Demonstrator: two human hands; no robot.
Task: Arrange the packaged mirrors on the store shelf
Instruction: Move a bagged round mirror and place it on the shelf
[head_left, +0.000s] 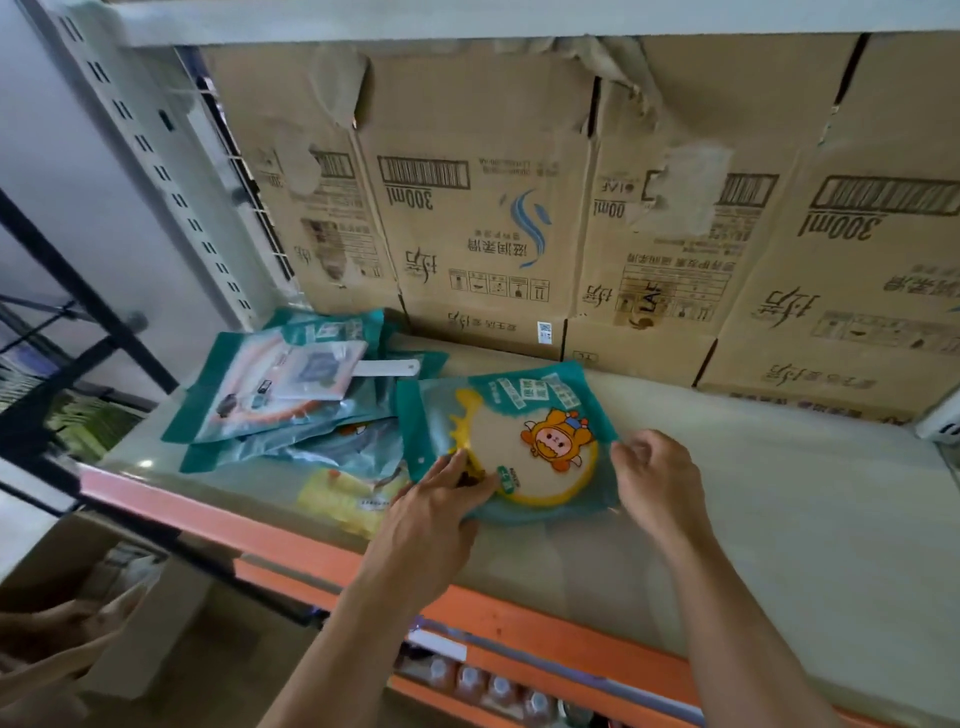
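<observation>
left hand (441, 501) fingers flat on packaged mirror (540, 452) | right hand (657, 483) curled, pinching its right edge

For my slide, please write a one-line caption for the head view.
Left hand presses and right hand pinches a packaged yellow mirror on the shelf, beside a pile of teal packages.

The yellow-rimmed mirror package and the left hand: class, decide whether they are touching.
Touching. The head view shows the left hand with fingers lying on the near left corner of the yellow-rimmed mirror package, covering its rim, no gap.
</observation>
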